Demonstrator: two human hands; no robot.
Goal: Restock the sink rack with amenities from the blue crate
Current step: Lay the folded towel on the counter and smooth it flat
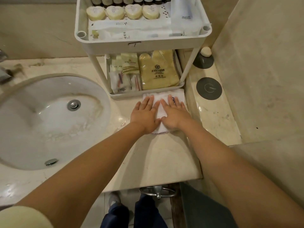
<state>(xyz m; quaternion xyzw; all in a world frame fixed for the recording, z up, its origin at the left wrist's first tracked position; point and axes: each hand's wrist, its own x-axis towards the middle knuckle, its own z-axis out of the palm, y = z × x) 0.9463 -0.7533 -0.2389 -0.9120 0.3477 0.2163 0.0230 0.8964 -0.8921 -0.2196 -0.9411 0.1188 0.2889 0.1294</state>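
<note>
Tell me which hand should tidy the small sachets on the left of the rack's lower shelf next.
Left, probably. The left hand lies flat on the white towel, its fingertips closest to the sachets; the right hand lies beside it on the far side and would have to cross over.

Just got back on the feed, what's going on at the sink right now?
A person is pressing both hands flat on a folded white towel, left hand beside right hand. The towel lies on the counter right in front of the two-tier rack. The rack's top tier holds a row of soaps, and the lower tier holds a yellow mitt pack and small packets. The sink sits to the left. The blue crate is not in view.
</note>
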